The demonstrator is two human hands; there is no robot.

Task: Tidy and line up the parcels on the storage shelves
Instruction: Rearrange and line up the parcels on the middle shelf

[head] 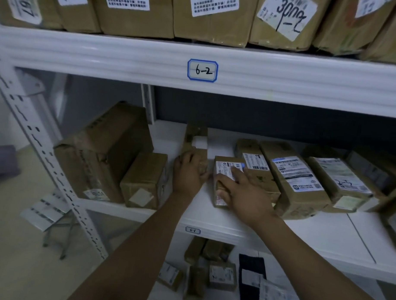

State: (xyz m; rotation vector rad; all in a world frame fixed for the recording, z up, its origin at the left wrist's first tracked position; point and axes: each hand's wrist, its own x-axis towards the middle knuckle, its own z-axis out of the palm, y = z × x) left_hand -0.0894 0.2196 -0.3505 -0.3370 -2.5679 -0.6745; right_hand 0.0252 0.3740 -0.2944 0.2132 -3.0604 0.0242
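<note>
On the white middle shelf (324, 230) lie several brown cardboard parcels. My left hand (188, 172) grips the near end of a long narrow parcel (196, 136) that points toward the back wall. My right hand (242, 191) holds a small labelled parcel (224, 171) just to its right, thumb at its near end and fingers over the label. Right of that lie three longer labelled parcels (292, 175) side by side. At the left stand a big box (102, 151) and a small box (144, 179).
The upper shelf beam carries a tag "6-2" (202, 70), with a row of large labelled boxes (215, 15) above it. Below, the bottom shelf holds loose small parcels (222, 275) and a dark packet (251, 279). A perforated white upright (42, 149) stands at left.
</note>
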